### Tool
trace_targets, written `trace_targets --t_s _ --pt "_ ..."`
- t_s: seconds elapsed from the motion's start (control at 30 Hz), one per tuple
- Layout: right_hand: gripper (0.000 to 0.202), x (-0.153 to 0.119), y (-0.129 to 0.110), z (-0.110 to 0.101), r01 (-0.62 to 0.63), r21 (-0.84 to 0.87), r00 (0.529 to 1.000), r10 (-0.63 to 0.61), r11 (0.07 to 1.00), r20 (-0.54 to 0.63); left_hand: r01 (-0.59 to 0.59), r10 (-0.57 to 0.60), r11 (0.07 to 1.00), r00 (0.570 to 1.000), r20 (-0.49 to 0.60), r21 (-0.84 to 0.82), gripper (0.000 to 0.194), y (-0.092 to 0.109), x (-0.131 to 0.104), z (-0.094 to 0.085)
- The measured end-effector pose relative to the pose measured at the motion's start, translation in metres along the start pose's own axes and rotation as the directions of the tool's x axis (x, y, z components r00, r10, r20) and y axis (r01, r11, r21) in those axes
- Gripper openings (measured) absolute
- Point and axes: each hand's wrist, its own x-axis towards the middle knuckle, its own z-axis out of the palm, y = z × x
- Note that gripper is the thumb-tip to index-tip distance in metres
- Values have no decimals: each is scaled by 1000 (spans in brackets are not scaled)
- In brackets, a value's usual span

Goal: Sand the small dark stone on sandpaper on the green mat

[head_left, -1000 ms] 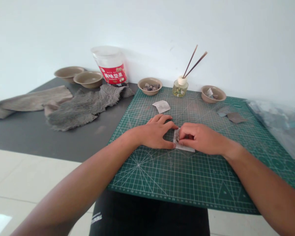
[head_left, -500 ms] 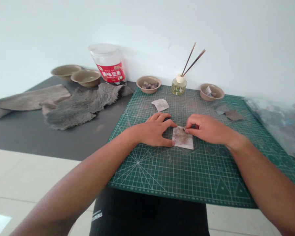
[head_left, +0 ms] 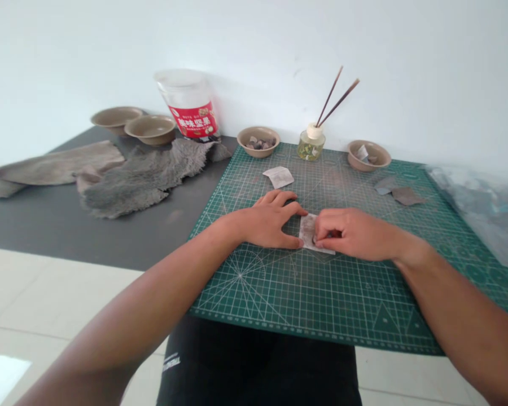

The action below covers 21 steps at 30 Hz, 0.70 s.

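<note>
One grey table (head_left: 152, 239) carries one green mat (head_left: 254, 299), where the step in hand looks to be rubbing a surface. The left hand (head_left: 275, 223) lies spread, gripping nothing, thumb and forefinger on the left side of a pale square (head_left: 308, 230) flat on the mat. The right hand (head_left: 349, 232) is curled over it, fingers pinched, it seems, on a small dark piece (head_left: 314, 241), mostly hidden. The next move seems to call for an even stroke with the square pinned.

Counted, biggest first: one clear plastic bag (head_left: 478, 203) at the mat's right; what look like two hides, one smooth (head_left: 55, 164), one furry (head_left: 139, 175); one red-labelled jar (head_left: 192, 113); four bowls, two at far left (head_left: 117, 119) (head_left: 151, 136), one holding stones (head_left: 260, 154), one holding bits (head_left: 366, 166); one bottle (head_left: 311, 148) with two sticks; one loose pale sheet (head_left: 279, 177) beyond the left hand; two flat scraps (head_left: 407, 195), brown and bluish; the stones (head_left: 260, 144), too small to count
</note>
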Motion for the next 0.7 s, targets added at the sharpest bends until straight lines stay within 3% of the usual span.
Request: trace_targets --t_s 0.1,0.17,0.33,0.5,0.63,0.7 --pt "13 4 2 2 -67 -74 982 52 995 -180 -4 4 1000 1000 -16 4 76 -1 0 1" --pt "13 4 5 0 -132 -116 966 101 984 -240 0 0 1000 1000 -21 2 75 -1 0 1" --pt "15 1 0 0 -19 -26 999 19 999 -31 -3 2 1000 1000 -16 -4 76 0 -1 1" --pt "14 2 1 1 -83 -100 978 61 992 -199 -4 4 1000 1000 -27 1 76 0 -1 1" --pt "14 1 -2 2 -31 -40 999 29 999 -36 -7 7 1000 1000 -18 -1 77 -1 -1 1" --pt "15 2 -4 3 -29 -54 996 24 998 -83 -11 11 1000 1000 -14 -2 77 -1 -1 1"
